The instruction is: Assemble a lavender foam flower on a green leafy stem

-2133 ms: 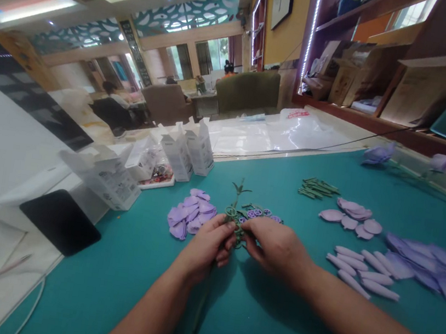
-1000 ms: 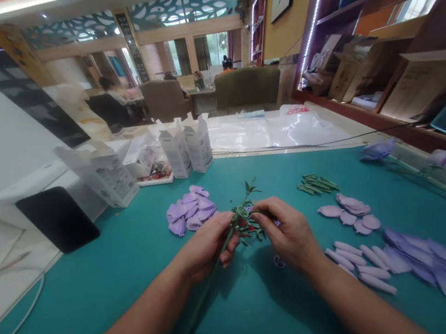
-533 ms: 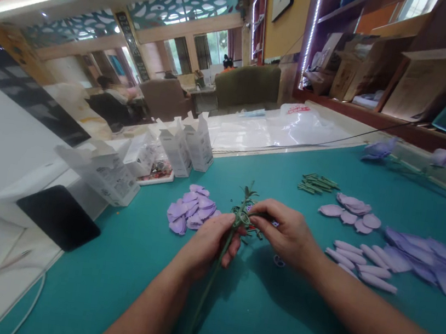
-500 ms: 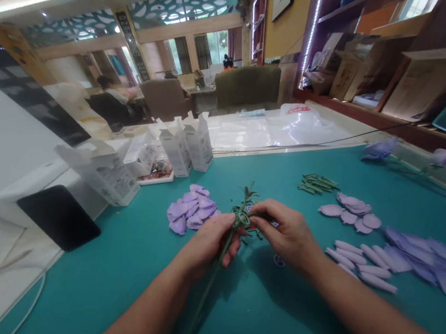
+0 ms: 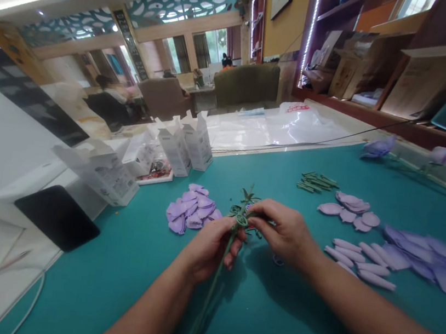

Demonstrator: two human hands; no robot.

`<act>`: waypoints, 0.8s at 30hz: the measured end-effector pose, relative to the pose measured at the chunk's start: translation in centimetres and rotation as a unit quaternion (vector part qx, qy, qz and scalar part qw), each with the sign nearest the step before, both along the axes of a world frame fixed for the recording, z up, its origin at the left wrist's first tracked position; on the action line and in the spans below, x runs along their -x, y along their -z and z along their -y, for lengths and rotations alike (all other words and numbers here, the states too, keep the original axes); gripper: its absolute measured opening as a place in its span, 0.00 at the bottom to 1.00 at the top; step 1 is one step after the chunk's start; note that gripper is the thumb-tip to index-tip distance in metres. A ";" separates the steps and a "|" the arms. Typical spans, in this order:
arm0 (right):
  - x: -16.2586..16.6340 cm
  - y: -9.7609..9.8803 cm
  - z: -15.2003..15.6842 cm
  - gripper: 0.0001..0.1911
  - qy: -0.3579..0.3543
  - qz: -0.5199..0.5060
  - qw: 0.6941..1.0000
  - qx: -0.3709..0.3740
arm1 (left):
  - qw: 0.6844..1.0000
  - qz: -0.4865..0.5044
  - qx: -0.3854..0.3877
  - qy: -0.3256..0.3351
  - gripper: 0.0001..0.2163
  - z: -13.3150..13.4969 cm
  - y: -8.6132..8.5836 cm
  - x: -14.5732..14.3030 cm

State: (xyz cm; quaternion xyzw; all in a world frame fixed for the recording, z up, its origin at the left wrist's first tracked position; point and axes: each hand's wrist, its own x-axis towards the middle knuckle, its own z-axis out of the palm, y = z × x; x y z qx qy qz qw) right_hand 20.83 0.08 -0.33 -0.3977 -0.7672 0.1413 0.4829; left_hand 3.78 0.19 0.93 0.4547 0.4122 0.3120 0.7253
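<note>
My left hand (image 5: 212,243) is closed around the upper part of a long green artificial flower stem (image 5: 210,292), which slants down toward me. A round green coiled piece (image 5: 241,221) sits at the left thumb, against the stem. My right hand (image 5: 291,232) pinches the edge of this coil between thumb and forefinger; the exact grip is partly hidden. Small green leafy pieces (image 5: 249,195) show just beyond the fingers. A pile of lilac petals (image 5: 192,209) lies left of the hands.
On the green mat (image 5: 267,322) to the right lie green sticks (image 5: 316,182), pale oval petals (image 5: 353,203), rolled pink pieces (image 5: 375,266) and large lilac petals (image 5: 430,257). Open white boxes (image 5: 174,146) and a black tablet-like object (image 5: 59,217) stand left. Finished-looking lilac flowers (image 5: 378,147) lie far right.
The coil and upper stem have shifted very slightly, and the lower stem has swung a little to the right. Both hands keep their hold.
</note>
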 end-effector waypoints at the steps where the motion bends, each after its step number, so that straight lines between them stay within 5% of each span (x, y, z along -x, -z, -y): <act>1: 0.0 0.0 0.0 0.07 0.000 0.002 1.000 0.000 | 1.000 0.000 0.002 0.000 0.10 0.0 0.0 0.0; 17: -0.3 0.2 -0.5 0.07 0.018 -0.014 0.999 -0.023 | 0.999 0.041 -0.002 -0.013 0.15 0.3 -0.2 -0.1; 24: -0.7 0.6 -1.0 0.10 0.041 -0.013 0.999 -0.014 | 0.994 0.099 0.053 -0.010 0.17 0.0 -0.2 0.2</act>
